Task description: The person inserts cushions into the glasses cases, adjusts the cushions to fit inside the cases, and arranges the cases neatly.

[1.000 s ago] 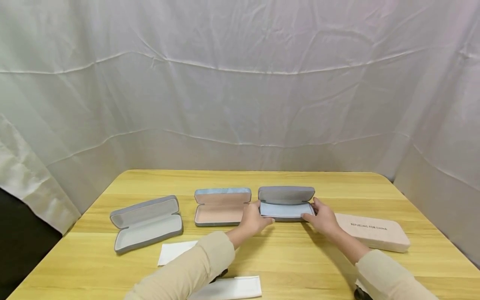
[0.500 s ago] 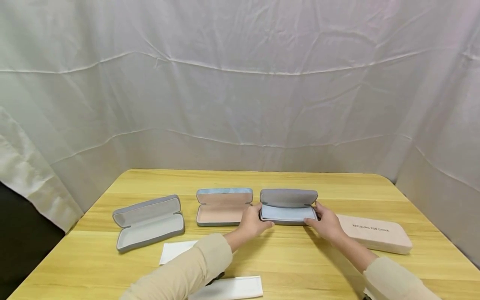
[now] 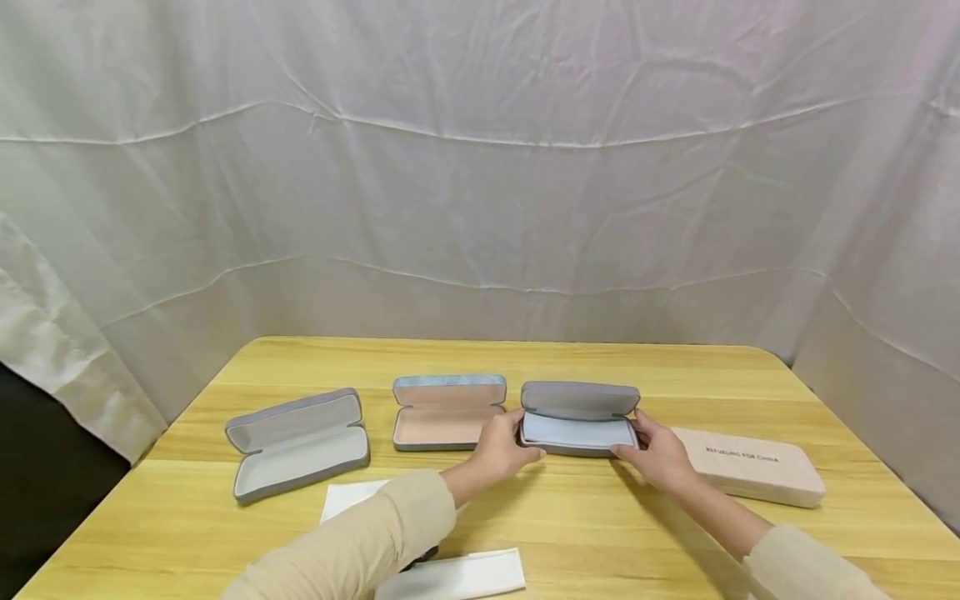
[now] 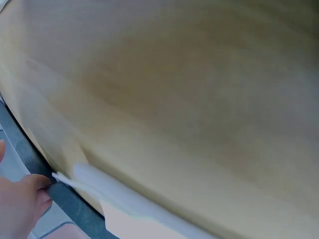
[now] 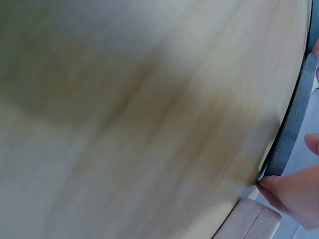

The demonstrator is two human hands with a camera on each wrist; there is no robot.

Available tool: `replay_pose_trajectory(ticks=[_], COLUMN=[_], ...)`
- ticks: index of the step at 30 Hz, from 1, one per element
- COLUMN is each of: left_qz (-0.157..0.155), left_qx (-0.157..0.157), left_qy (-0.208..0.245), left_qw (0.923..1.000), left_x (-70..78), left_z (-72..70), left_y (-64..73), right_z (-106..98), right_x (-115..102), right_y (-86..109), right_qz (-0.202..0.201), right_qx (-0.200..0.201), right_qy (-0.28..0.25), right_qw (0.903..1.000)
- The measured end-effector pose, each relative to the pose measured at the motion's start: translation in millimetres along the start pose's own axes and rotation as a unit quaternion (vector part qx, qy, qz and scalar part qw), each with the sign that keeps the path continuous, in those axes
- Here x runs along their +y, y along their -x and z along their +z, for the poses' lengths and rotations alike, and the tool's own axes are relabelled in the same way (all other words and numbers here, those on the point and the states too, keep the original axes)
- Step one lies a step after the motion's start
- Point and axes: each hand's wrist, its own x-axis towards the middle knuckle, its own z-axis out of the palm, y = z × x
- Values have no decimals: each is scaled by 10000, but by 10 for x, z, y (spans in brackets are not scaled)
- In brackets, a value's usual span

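Observation:
A grey glasses case [image 3: 581,400] stands with its lid raised in the head view, and a flat light blue piece [image 3: 576,431], apparently a folded cloth, lies in its base. My left hand [image 3: 498,443] grips the left end, thumb along the front edge. At the other end, my right hand [image 3: 662,452] holds the case with its thumb in front and fingers at the side. The left wrist view catches part of the left hand [image 4: 20,204] at a dark case edge [image 4: 79,214]. In the right wrist view, the right hand [image 5: 296,194] touches the case's dark side [image 5: 294,124].
A pink-lined glasses case [image 3: 442,425] and a grey one [image 3: 307,458] stand with lids up on the left. A closed pinkish case with lettering [image 3: 750,468] lies right of my right hand. White folded cloths [image 3: 465,575] lie near the table's [image 3: 585,533] front.
Both hands have brought the grey case slightly toward me, and its right end has swung a little nearer. The other cases and the white cloths stay in place.

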Motion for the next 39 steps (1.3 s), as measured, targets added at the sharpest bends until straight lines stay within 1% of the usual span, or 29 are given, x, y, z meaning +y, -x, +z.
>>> replay_pose_trajectory(ticks=[5,7,9,11,17,20,25,28,31,33,36,39], left_qz=[66,77,82,34,-105,-142,77,175,92,-7,-189,-286], left_qx=[-284,-372,-396,-347,-91,-40,-104,-144,-123,-87,-47,-8], left_qy=[424,510,478,411,299,238,6,-143,-138,-143,-135,-131], left_qw=[9987,9980,9980,9985,9995,9996,9999,9996,9998,9999,9997,9995], left_x=[8,9,6,8,4,-7,-40,-48,-43,-44,-41,-36], left_z=[-40,-60,-76,-87,-100,-85,-47,-30,-9,7,29,44], left_y=[3,3,-1,-9,-34,-47,-72,-74,-71,-74,-89,-98], right_z=[-13,-16,-19,-37,-115,-146,-172,-170,-171,-184,-214,-261], right_x=[-24,-30,-34,-38,-50,-58,-62,-54,-37,-24,9,45], right_y=[38,43,38,25,-70,-134,-228,-288,-350,-389,-444,-498], right_qz=[10,19,68,117,399,530,792,873,785,682,533,430], right_qx=[-6,-17,-35,-56,-261,-332,-415,-395,-445,-572,-856,-1197], right_qy=[-120,-166,-184,-230,-682,-857,-1318,-1422,-1406,-1363,-1347,-1424], right_qw=[9999,9999,9998,9997,9965,9944,9872,9852,9859,9867,9857,9816])
